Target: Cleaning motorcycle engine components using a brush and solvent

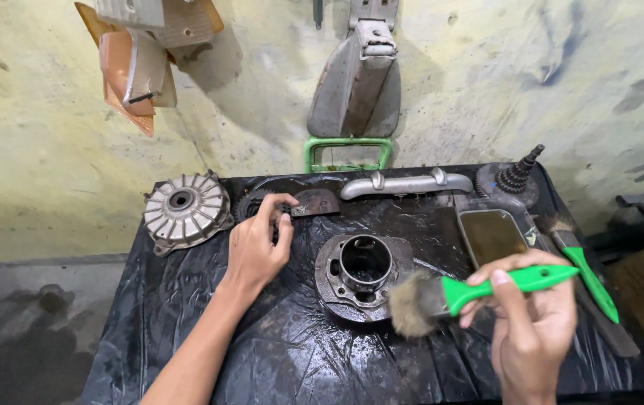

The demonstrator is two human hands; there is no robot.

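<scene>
black sheet, stained wall | left grip pinching gear | right grip holding brush

Left hand extended forward, fingers curled; right hand fist-closed, raised.

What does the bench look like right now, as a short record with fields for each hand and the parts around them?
surface: table covered in black plastic sheet, oily
right hand: grip closed on the green-handled brush, bristles beside the metal cylinder
left hand: fingers on a dark gear at the back of the table
left of gear: finned round cover
back row: grey metal pipe, gear shaft
right side: tray of brown liquid, second green brush
</scene>
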